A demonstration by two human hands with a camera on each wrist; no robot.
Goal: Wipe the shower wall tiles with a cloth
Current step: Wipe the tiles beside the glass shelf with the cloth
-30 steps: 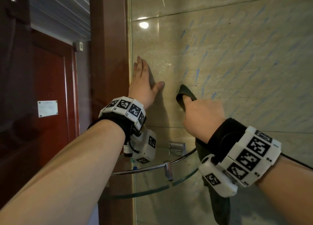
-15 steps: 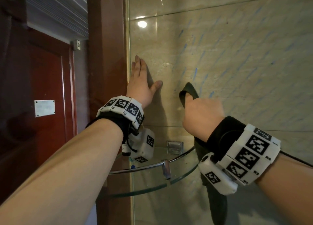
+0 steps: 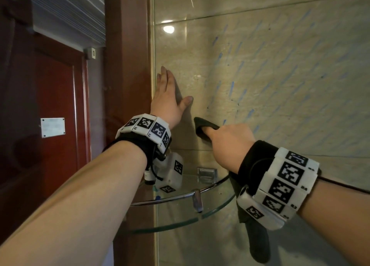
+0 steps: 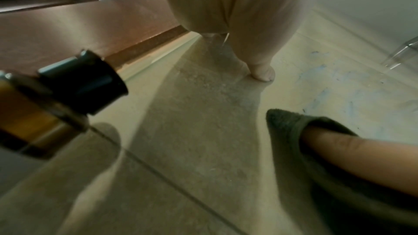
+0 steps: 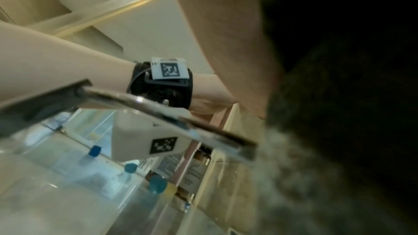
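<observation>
The beige wall tiles [image 3: 280,81] carry blue streaks. My left hand [image 3: 167,97] lies flat on the tile beside the wooden frame, fingers straight and thumb spread; in the left wrist view its thumb tip [image 4: 262,73] touches the tile. My right hand [image 3: 230,138] grips a dark grey cloth [image 3: 203,125] and presses it on the tile just below and right of the left thumb. A long tail of the cloth hangs under the right wrist. The left wrist view shows the cloth [image 4: 286,126] wrapped over a right-hand finger [image 4: 361,158]. In the right wrist view the cloth [image 5: 339,122] fills the right side.
A glass corner shelf [image 3: 180,223] with a chrome rail [image 3: 176,198] sits just under both wrists. An amber bottle [image 4: 34,119] with a black cap stands on it below my left wrist. A dark wooden frame [image 3: 128,65] borders the tiles on the left.
My right hand has slid the cloth down and a little left along the tile, closer to the left thumb. The left hand has stayed flat in place.
</observation>
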